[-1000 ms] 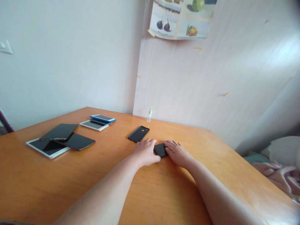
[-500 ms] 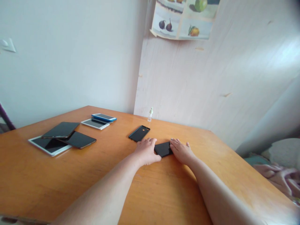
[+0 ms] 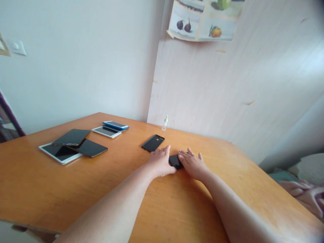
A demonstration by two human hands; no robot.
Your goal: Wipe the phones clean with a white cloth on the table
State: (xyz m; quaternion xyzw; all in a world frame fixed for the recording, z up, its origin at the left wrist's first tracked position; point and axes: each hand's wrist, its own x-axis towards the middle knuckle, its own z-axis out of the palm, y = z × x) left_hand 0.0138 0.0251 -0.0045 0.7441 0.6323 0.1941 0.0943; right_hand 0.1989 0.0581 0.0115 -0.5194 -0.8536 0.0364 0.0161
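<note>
A black smartphone (image 3: 174,161) lies flat on the wooden table, its glossy screen up. My left hand (image 3: 162,162) grips its left end, thumb along the near edge and the fingers round the far side. Across the right part of the screen lies my right hand (image 3: 193,163), palm down with its fingers stretched out and somewhat spread; it covers that end of the phone. Just beyond my left hand rests a black phone case (image 3: 153,143), inner side up, with a camera cutout.
On the left, two dark tablets (image 3: 72,137) overlap a white tablet (image 3: 47,152). Behind them, a blue phone (image 3: 115,125) sits partly on a white device (image 3: 107,131). A small clear pump bottle (image 3: 165,123) stands near the back edge, by the wall.
My right hand has slid left over the phone's screen, covering more of it. The left hand keeps its hold. The whole view has shifted slightly.
</note>
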